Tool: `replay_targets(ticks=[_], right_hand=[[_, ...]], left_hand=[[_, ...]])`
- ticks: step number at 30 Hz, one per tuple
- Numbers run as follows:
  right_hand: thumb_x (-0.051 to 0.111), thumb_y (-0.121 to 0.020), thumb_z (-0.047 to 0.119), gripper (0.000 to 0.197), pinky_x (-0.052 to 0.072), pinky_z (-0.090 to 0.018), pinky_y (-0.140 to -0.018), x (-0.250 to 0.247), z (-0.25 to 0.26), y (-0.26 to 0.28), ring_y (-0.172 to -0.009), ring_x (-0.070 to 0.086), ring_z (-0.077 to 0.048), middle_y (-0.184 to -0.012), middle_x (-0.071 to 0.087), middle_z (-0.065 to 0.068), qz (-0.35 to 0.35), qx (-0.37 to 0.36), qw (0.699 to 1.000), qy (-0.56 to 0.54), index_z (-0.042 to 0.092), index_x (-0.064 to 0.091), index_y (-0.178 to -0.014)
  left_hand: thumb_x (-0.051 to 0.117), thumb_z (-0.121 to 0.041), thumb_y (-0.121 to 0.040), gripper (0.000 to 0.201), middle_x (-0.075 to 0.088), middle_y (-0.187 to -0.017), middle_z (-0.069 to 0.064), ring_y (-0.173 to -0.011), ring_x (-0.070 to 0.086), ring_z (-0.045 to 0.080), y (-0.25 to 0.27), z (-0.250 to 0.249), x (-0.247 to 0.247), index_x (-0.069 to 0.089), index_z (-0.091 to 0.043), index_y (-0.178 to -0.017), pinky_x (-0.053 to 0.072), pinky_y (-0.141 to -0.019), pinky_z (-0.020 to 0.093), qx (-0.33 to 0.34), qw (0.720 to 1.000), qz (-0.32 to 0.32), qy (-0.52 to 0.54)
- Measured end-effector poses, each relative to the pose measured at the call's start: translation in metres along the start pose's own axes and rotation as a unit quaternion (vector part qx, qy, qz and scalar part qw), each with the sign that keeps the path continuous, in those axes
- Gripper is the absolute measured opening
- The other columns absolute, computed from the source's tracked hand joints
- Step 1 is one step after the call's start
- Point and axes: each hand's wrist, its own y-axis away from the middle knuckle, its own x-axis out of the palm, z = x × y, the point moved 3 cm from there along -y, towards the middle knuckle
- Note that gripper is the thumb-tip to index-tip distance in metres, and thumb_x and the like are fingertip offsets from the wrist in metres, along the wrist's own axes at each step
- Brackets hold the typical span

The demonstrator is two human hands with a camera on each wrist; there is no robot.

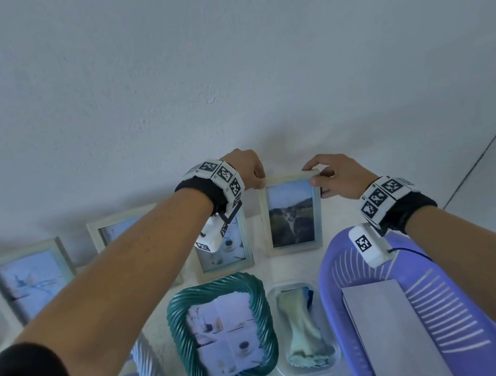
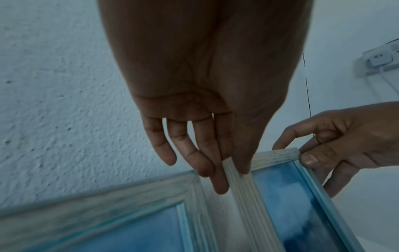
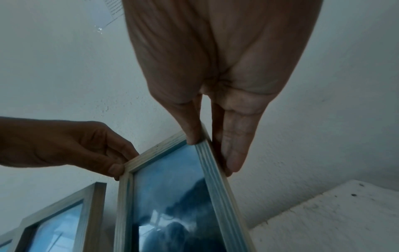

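Note:
A pale wooden picture frame (image 1: 291, 213) with a photo of an animal in a landscape stands upright against the white wall. My left hand (image 1: 260, 181) pinches its top left corner between thumb and fingers. My right hand (image 1: 316, 176) pinches the top right corner the same way. In the left wrist view my left hand (image 2: 235, 168) grips the frame (image 2: 278, 156) at the corner, with the right hand (image 2: 306, 156) opposite. In the right wrist view my right hand (image 3: 205, 145) clamps the frame (image 3: 168, 179) edge, and the left hand (image 3: 117, 168) holds the far corner.
More pale frames (image 1: 223, 255) (image 1: 30, 279) lean on the wall to the left. In front lie a green twisted frame (image 1: 222, 331), a white ridged frame (image 1: 145, 365), a white tray (image 1: 287, 287) holding a cloth, and a purple basket (image 1: 324, 273) holding a grey board (image 1: 394, 327).

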Motion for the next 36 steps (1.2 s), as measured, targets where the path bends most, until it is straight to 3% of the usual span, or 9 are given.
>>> replay_targets(ticks=[10,14,17,20,23,25,28,33,36], right_hand=[[0.051,-0.097,0.017,0.045,0.055,-0.037,-0.084,0.002,-0.006,0.005,-0.096,0.067,-0.022,-0.105,0.068,-0.007,-0.017,-0.007,0.994,0.111,0.037,0.045,-0.138],[0.05,-0.097,0.019,0.048,0.041,-0.033,-0.094,0.004,0.017,0.009,-0.112,0.052,-0.025,-0.123,0.054,-0.008,-0.108,-0.077,0.972,0.196,0.026,0.041,-0.143],[0.047,-0.097,0.017,0.039,0.039,-0.028,-0.09,0.026,0.059,0.009,-0.102,0.051,-0.023,-0.119,0.055,-0.008,-0.148,-0.166,0.944,0.245,0.018,0.05,-0.135],[0.044,-0.098,0.018,0.041,0.044,-0.032,-0.091,0.066,0.095,0.002,-0.086,0.052,-0.017,-0.123,0.058,-0.008,-0.035,-0.203,0.94,0.273,0.018,0.046,-0.139],[0.043,-0.099,0.019,0.049,0.041,-0.039,-0.103,0.101,0.11,-0.011,-0.121,0.052,-0.028,-0.138,0.052,-0.013,0.082,-0.168,0.93,0.317,0.016,0.036,-0.147],[0.044,-0.097,0.013,0.047,0.045,-0.034,-0.096,0.114,0.112,-0.018,-0.117,0.055,-0.031,-0.136,0.052,-0.016,0.105,-0.119,0.933,0.325,0.011,0.04,-0.144],[0.049,-0.095,0.009,0.035,0.044,-0.027,-0.077,0.115,0.113,-0.023,-0.088,0.057,-0.024,-0.125,0.059,-0.013,0.086,-0.087,0.946,0.299,0.008,0.055,-0.129],[0.06,-0.092,0.02,0.028,0.037,-0.022,-0.074,0.079,0.124,-0.01,-0.09,0.058,-0.019,-0.106,0.063,-0.008,-0.019,-0.117,0.974,0.193,0.011,0.061,-0.119],[0.066,-0.089,0.022,0.026,0.042,-0.015,-0.067,0.043,0.155,0.025,-0.076,0.059,-0.001,-0.094,0.067,-0.001,-0.136,-0.182,0.972,0.052,0.011,0.065,-0.113]], left_hand=[[0.059,-0.043,-0.092,0.053,0.055,-0.136,0.004,-0.12,0.054,0.023,0.017,0.01,-0.007,0.048,-0.022,-0.139,0.043,-0.102,0.034,-0.023,1.0,0.002,-0.001],[0.061,-0.045,-0.09,0.052,0.055,-0.135,0.001,-0.122,0.051,0.022,0.039,0.033,-0.028,0.054,-0.019,-0.134,0.04,-0.099,0.033,-0.059,0.998,-0.02,-0.016],[0.072,-0.041,-0.084,0.054,0.056,-0.131,0.0,-0.119,0.053,0.022,0.058,0.057,-0.03,0.056,-0.02,-0.131,0.041,-0.094,0.031,-0.114,0.993,0.009,-0.036],[0.076,-0.031,-0.081,0.055,0.06,-0.129,0.004,-0.115,0.056,0.024,0.073,0.076,-0.026,0.057,-0.019,-0.131,0.043,-0.085,0.028,-0.142,0.985,0.061,-0.076],[0.073,-0.02,-0.083,0.053,0.06,-0.129,0.01,-0.114,0.057,0.028,0.081,0.086,-0.02,0.056,-0.015,-0.133,0.043,-0.08,0.029,-0.141,0.981,0.085,-0.098],[0.07,-0.019,-0.086,0.049,0.057,-0.131,0.01,-0.116,0.056,0.029,0.085,0.089,-0.017,0.055,-0.015,-0.132,0.045,-0.085,0.032,-0.133,0.982,0.082,-0.105],[0.066,-0.022,-0.089,0.043,0.059,-0.128,0.009,-0.111,0.057,0.027,0.094,0.092,-0.019,0.056,-0.018,-0.131,0.044,-0.091,0.034,-0.112,0.988,0.059,-0.09],[0.058,-0.025,-0.095,0.029,0.069,-0.111,0.003,-0.095,0.061,0.016,0.127,0.086,-0.062,0.059,-0.021,-0.124,0.045,-0.087,0.031,-0.063,0.995,-0.057,0.055],[0.054,-0.023,-0.098,0.024,0.069,-0.106,0.004,-0.092,0.066,0.015,0.163,0.068,-0.097,0.058,-0.019,-0.121,0.052,-0.075,0.03,0.002,0.969,-0.169,0.182]])
